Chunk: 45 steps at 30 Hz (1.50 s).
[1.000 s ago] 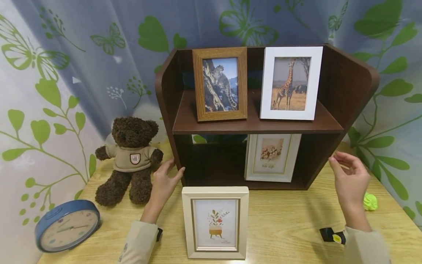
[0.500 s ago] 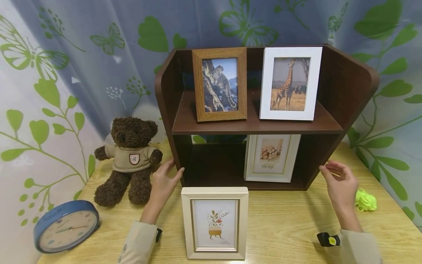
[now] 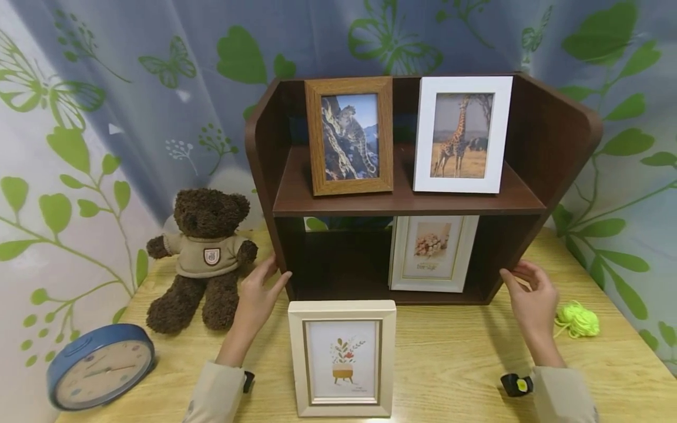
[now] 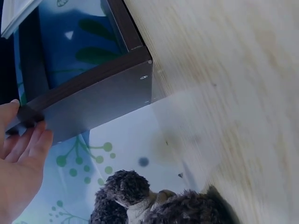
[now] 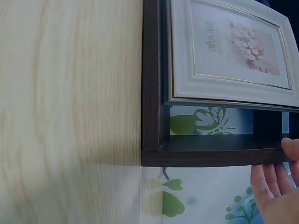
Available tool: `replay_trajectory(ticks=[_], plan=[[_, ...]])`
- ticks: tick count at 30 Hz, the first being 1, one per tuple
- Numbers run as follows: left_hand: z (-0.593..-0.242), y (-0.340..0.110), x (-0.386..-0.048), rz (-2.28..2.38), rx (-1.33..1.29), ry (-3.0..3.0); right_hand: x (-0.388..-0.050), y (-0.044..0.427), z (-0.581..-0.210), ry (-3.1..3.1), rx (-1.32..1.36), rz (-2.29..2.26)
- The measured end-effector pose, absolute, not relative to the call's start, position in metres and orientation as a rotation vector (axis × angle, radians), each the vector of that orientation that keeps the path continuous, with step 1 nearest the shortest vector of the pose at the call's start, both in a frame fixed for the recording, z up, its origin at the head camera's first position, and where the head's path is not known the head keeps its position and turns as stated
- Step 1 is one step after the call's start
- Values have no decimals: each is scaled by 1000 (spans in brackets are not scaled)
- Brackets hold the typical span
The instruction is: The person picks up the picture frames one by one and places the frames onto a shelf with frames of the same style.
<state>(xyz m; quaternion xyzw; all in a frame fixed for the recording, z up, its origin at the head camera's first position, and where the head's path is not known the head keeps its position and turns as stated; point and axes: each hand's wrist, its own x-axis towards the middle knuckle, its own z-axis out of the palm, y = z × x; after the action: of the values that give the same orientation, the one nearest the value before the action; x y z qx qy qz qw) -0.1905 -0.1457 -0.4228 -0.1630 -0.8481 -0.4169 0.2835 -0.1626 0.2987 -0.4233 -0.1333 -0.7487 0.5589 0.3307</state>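
A dark brown two-tier shelf (image 3: 409, 204) stands on the table. My left hand (image 3: 256, 294) grips its left side panel, thumb at the front edge and fingers against the outer face in the left wrist view. My right hand (image 3: 531, 296) holds the right panel the same way, its thumb on the front edge (image 5: 224, 157) in the right wrist view. On the upper tier stand a wood-brown photo frame (image 3: 313, 138) with a snow leopard and a white photo frame (image 3: 425, 135) with a giraffe. A cream photo frame (image 3: 459, 258) with flowers leans in the lower tier.
Another cream photo frame (image 3: 297, 361) stands in front of the shelf. A brown teddy bear (image 3: 208, 255) sits on the left, behind a blue alarm clock (image 3: 100, 367). Neon yellow yarn (image 3: 580, 320) lies beside my right hand on the table (image 3: 444, 358). A patterned curtain (image 3: 317, 35) hangs behind.
My right hand has moved left and slightly down, from beside the shelf onto its right panel. The left hand stays on the left panel. The head view has shifted slightly.
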Motion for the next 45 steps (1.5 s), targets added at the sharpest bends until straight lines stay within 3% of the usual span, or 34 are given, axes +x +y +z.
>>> replay_trajectory(ticks=[12,24,45], plan=[[-419,-163,-149,-881,-613,-2267,-166,297,-429,-2009,-371,1405],[-423,-163,-89,-1249,-698,-2471,-166,299,-431,-2031,-419,1377],[-439,-145,-74,-1779,-832,-2449,-165,301,-429,-1993,-423,1369]])
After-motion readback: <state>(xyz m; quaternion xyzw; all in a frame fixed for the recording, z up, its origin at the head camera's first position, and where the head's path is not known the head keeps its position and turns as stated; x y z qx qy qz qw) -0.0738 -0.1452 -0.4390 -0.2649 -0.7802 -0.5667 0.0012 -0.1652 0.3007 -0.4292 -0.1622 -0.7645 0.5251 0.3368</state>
